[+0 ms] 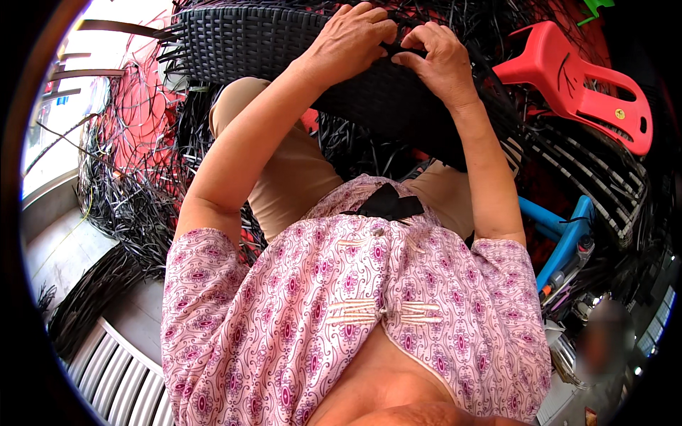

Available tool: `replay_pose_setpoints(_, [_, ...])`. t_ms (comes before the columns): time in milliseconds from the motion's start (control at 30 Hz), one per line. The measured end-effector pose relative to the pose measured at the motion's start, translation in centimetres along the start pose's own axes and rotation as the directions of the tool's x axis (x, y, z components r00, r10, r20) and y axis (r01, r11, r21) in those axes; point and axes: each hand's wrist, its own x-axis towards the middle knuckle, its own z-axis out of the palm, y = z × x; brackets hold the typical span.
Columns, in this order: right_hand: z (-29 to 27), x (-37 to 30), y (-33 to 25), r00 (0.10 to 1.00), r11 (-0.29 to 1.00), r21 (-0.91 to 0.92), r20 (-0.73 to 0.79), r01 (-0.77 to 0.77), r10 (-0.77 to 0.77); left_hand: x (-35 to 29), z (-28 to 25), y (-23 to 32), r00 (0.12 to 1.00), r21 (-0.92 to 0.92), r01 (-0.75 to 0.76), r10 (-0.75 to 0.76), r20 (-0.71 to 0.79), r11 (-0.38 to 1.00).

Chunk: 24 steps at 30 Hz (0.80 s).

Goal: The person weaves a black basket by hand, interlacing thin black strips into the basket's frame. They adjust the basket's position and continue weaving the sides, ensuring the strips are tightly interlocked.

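A curved panel of black woven plastic wicker [249, 42] lies across my lap, its weave dense at the left and its far edge running under my hands. My left hand [353, 41] rests over that edge with the fingers curled down, closed on a black strip. Close to its right, my right hand [444, 65] is closed in a pinch, thumb toward the fingertips, at the same edge. Dark strips run between the two hands; the exact strand in each is hard to make out against the black weave. Loose strip ends [167, 32] stick out at the panel's left end.
Heaps of loose black strips [135, 192] cover the red floor to the left. A red plastic chair [550, 67] stands at the far right, above a frame with light bands [590, 177]. Nearer are a blue stool [565, 245], hand tools and a white slatted piece [117, 376].
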Motion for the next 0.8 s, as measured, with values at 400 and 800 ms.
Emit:
replay_pose_setpoints(400, [-4.6,-2.4,2.0,0.956,0.963,0.052,0.148,-0.265,0.255,1.9,2.8,2.6,0.998,-0.01,0.052,-0.053,-0.044,0.999])
replay_pose_setpoints(800, [-4.1,-0.8,3.9,0.866,0.863,0.257,0.382,-0.435,0.323,3.5,2.7,3.3,0.989,-0.056,0.139,-0.136,0.056,0.989])
